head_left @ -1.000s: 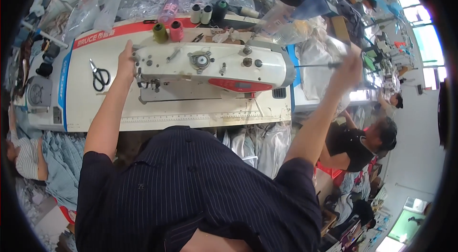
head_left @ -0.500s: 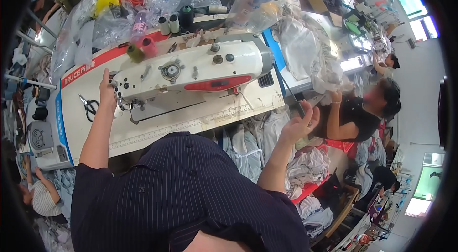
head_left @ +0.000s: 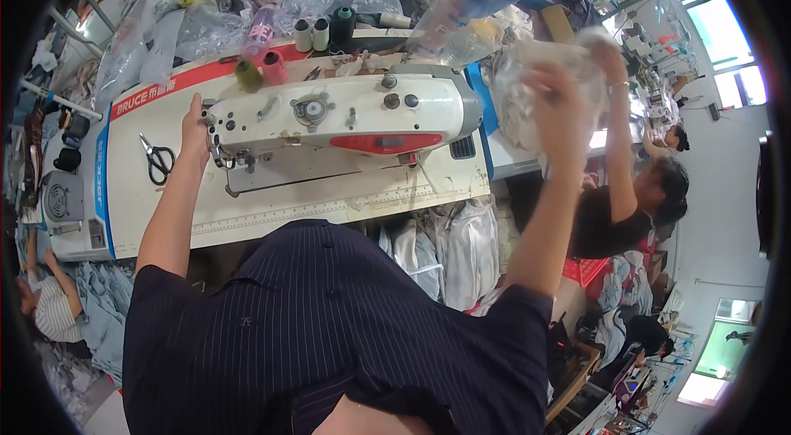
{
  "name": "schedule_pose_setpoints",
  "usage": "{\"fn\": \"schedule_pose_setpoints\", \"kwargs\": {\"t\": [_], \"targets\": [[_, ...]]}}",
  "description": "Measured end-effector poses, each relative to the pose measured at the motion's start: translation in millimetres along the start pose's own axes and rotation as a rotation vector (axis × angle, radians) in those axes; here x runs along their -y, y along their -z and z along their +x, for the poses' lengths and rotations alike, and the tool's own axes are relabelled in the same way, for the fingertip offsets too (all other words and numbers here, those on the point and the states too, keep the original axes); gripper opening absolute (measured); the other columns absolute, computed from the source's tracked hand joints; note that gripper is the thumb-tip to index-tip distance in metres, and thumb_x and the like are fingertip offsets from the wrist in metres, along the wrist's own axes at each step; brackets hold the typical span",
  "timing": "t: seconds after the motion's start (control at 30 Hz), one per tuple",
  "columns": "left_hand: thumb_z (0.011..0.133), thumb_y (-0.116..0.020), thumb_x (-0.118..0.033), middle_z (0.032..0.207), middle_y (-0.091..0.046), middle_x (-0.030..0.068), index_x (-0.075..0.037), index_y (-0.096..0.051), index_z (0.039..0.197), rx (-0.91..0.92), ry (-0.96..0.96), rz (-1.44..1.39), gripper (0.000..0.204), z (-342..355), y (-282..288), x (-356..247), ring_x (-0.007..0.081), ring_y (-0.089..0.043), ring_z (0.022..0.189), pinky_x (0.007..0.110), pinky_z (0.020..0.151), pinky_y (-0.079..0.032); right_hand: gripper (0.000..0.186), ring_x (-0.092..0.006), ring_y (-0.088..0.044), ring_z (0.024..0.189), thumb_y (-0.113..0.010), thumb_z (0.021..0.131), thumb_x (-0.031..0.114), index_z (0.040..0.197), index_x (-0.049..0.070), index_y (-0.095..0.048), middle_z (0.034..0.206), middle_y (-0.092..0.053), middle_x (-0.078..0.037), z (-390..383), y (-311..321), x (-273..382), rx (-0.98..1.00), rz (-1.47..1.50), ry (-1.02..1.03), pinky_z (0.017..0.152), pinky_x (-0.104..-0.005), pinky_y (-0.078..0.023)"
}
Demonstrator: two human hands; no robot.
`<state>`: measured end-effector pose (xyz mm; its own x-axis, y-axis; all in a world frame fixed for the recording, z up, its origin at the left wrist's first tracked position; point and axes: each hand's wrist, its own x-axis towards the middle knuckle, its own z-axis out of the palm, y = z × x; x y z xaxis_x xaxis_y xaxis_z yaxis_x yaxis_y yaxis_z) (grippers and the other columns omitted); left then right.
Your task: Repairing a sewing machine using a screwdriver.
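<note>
Beside the sewing machine point(head_left: 346, 118), left hand point(head_left: 195, 128) rests open; right hand point(head_left: 560, 109) grips crumpled clear plastic bag point(head_left: 535, 81)

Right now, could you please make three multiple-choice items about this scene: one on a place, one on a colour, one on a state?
1. Where do the scissors lie?
A. on the table left of the sewing machine
B. on top of the machine
C. in the right hand

2. What colour is the long panel on the machine's front?
A. green
B. red
C. yellow

3. What is the right hand doing?
A. resting flat on the table
B. holding up a clear bag of pale fabric
C. holding scissors

Answers: A, they lie on the white table; B, the panel is red; B, the hand is raised, gripping it.
</note>
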<state>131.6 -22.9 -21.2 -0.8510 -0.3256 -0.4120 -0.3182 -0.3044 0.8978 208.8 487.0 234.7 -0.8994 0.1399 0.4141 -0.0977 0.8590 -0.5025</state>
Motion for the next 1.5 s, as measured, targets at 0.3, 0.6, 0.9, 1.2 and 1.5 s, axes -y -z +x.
{"fn": "schedule_pose_setpoints", "kwargs": {"t": [0.3, 0.6, 0.9, 1.2, 1.5], "targets": [[0.098, -0.047, -0.05, 0.09, -0.064, 0.0089, 0.004, -0.065, 0.103, 0.021, -0.107, 0.057, 0.057, 5.1, 0.4, 7.7, 0.0175, -0.058, 0.079, 0.033, 0.074, -0.047, 0.04, -0.0317, -0.066, 0.099, -0.052, 0.074, 0.003, 0.111, 0.009, -0.068, 0.103, -0.072, -0.012, 67.3, -135.8, -106.0, 0.631, -0.271, 0.174, 0.087, -0.0402, -0.052], [0.096, -0.048, -0.05, 0.08, -0.063, 0.011, 0.003, -0.063, 0.082, -0.055, -0.162, 0.129, 0.057, 26.8, -2.2, 16.9, 0.0197, -0.054, 0.073, 0.037, 0.075, -0.045, 0.04, -0.036, -0.065, 0.1, -0.054, 0.073, 0.006, 0.111, 0.008, -0.068, 0.104, -0.07, -0.016, 75.0, -153.7, -116.2, 0.601, -0.335, 0.224, 0.088, -0.044, -0.05], [0.094, -0.05, -0.048, 0.079, -0.063, 0.0117, 0.004, -0.063, 0.082, -0.077, -0.145, 0.062, 0.054, 6.8, -12.3, 4.6, 0.0203, -0.054, 0.071, 0.037, 0.072, -0.045, 0.038, -0.0308, -0.068, 0.092, -0.051, 0.079, 0.007, 0.113, 0.009, -0.066, 0.103, -0.071, -0.015, 80.8, -149.3, -118.6, 0.654, -0.348, 0.112, 0.076, -0.0393, -0.053], [0.095, -0.038, -0.043, 0.091, -0.066, 0.0281, 0.006, -0.065, 0.087, -0.191, -0.208, 0.295, 0.056, 10.3, -19.4, 8.5, 0.0434, -0.061, 0.09, 0.046, 0.084, -0.043, 0.031, -0.0189, -0.063, 0.056, -0.051, 0.085, 0.009, 0.11, 0.005, -0.068, 0.09, -0.07, -0.013, 92.1, -156.3, -119.6, 0.79, -0.226, -0.006, 0.047, -0.033, -0.051], [0.098, -0.037, -0.046, 0.09, -0.065, 0.0258, 0.003, -0.063, 0.089, -0.141, -0.24, 0.391, 0.056, 5.0, -22.6, 6.7, 0.0416, -0.06, 0.085, 0.048, 0.081, -0.043, 0.03, -0.0209, -0.066, 0.062, -0.056, 0.087, 0.02, 0.112, 0.01, -0.068, 0.09, -0.071, -0.012, 95.8, -145.8, -111.2, 0.859, -0.354, -0.065, 0.058, -0.0332, -0.051]]}}
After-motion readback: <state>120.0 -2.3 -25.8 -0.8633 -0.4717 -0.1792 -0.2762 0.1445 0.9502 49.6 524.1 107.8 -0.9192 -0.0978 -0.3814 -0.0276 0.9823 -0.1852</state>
